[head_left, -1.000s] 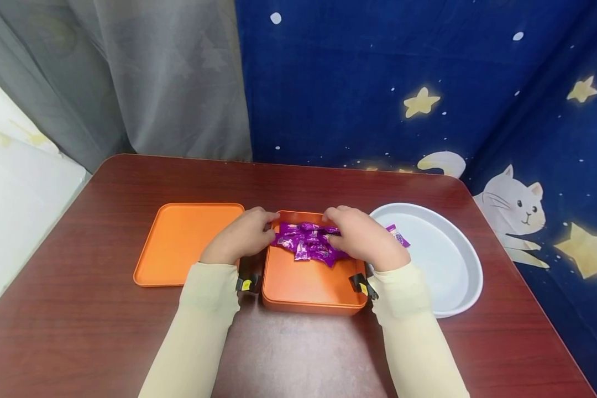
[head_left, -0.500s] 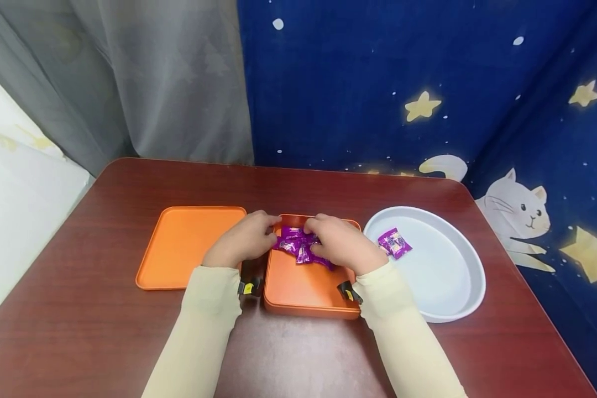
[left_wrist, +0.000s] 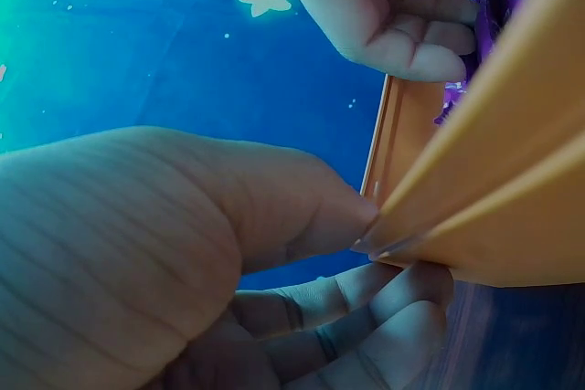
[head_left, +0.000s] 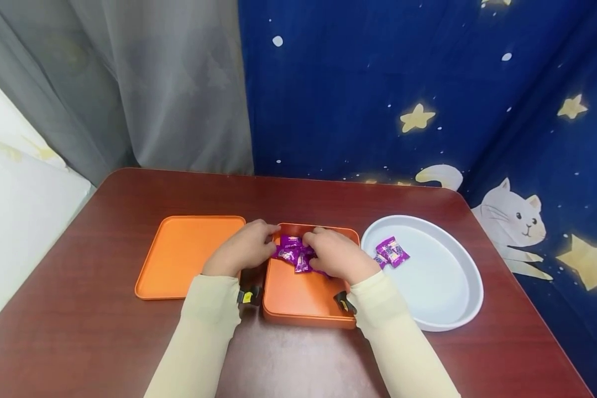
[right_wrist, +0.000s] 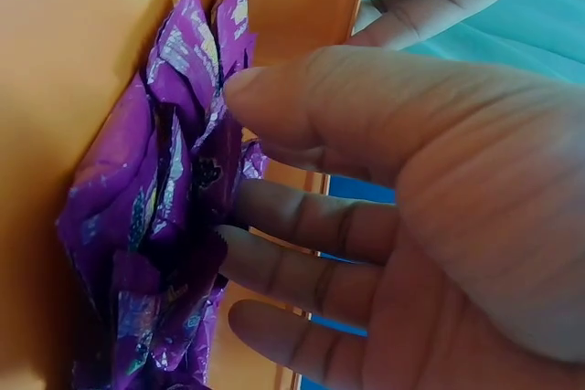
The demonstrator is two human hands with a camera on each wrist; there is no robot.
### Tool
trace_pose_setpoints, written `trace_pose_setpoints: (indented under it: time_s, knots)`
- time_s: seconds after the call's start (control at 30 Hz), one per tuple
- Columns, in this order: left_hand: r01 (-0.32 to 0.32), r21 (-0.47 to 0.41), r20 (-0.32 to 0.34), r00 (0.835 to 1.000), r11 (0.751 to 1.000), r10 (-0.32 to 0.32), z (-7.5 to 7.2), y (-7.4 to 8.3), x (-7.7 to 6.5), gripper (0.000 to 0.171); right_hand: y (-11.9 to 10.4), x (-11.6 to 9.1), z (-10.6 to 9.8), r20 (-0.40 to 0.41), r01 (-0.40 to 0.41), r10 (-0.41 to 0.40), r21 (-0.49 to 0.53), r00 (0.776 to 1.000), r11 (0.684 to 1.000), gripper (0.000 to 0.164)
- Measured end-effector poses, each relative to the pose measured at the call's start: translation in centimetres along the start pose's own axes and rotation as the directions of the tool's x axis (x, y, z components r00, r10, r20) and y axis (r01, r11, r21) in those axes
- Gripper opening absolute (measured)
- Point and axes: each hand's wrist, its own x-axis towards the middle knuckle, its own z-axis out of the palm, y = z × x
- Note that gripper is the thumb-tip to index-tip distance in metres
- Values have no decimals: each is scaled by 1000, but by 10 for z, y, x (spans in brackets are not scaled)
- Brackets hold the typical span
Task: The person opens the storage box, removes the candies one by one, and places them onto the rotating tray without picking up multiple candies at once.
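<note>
An orange box [head_left: 308, 296] stands on the table with several purple candy packets [head_left: 291, 254] heaped in its far part. At its left side, my left hand [head_left: 241, 249] pinches the rim between thumb and fingers, plain in the left wrist view. My right hand [head_left: 340, 257] reaches into the box over the heap. In the right wrist view its thumb [right_wrist: 265, 98] and fairly straight fingers [right_wrist: 292, 262] touch the packets [right_wrist: 183, 189]; no firm grip shows. The right hand hides part of the heap in the head view.
Right of the box stands a round white tray [head_left: 443, 282] with two purple packets [head_left: 393, 251] near its left side. An orange lid [head_left: 189, 249] lies flat to the left. Curtains [head_left: 338, 94] hang behind the dark red table [head_left: 104, 331].
My right hand has moved left, deeper over the heap, uncovering the packets in the white tray. The left hand stays at the box's rim. The head view has tilted up slightly.
</note>
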Motion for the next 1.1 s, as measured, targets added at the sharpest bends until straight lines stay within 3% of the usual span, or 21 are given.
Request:
trace_pose_setpoints:
  time_s: [0.37, 1.1]
  knots:
    - [-29, 7, -17, 999, 1000, 29, 2, -3, 0, 47, 2, 1, 5, -19, -8, 8, -18, 1000, 1000, 32]
    - [-21, 26, -15, 1000, 999, 21, 0, -2, 1, 48, 6, 4, 6, 35, -70, 72, -45, 997, 997, 39]
